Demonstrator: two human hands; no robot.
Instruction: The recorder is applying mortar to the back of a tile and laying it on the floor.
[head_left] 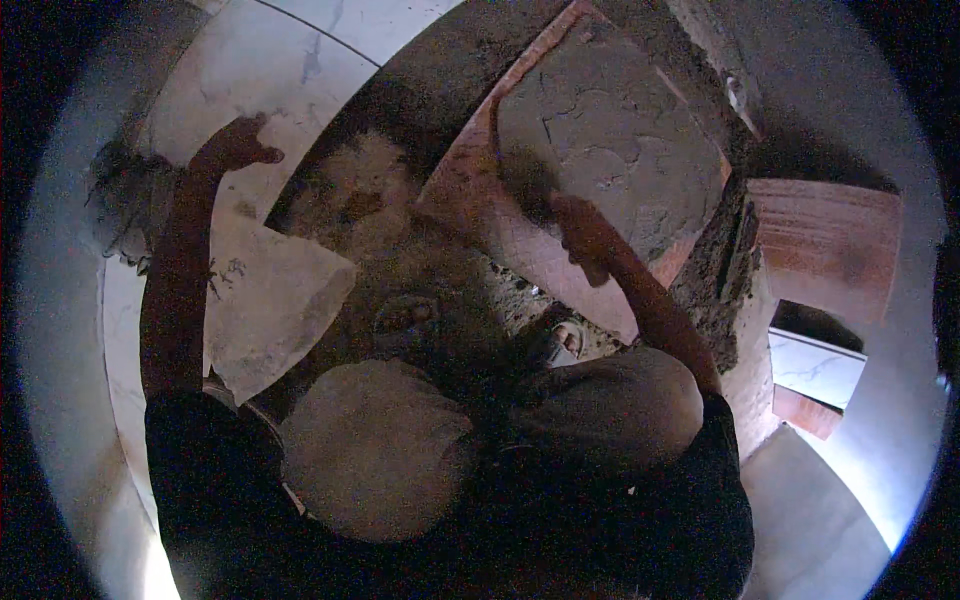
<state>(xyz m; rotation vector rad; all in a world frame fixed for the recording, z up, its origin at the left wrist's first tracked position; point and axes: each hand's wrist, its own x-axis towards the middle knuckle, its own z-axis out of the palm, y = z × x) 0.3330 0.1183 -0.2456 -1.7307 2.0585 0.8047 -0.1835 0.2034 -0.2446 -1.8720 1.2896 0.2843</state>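
Observation:
My right hand (pixel 586 232) grips a trowel, whose dark blade (pixel 532 185) lies at the lower left edge of a spread of grey mortar (pixel 625 130) on a reddish-backed tile (pixel 460 170), right of centre. The trowel's handle is mostly hidden by my fingers. My left hand (pixel 235 145) rests open on a white marble-patterned tile (pixel 280 60) at the upper left, thumb out to the right. Below it lies a pale, rough-edged slab (pixel 270 295).
My bent knees (pixel 360 440) fill the lower middle, with dusty, dark ground (pixel 420 260) beyond. A crumbly mortar edge (pixel 720 270) runs down the right, beside steps with reddish boards (pixel 830 230) and white tile (pixel 815 365). A crumpled grey bundle (pixel 125 200) lies at the far left.

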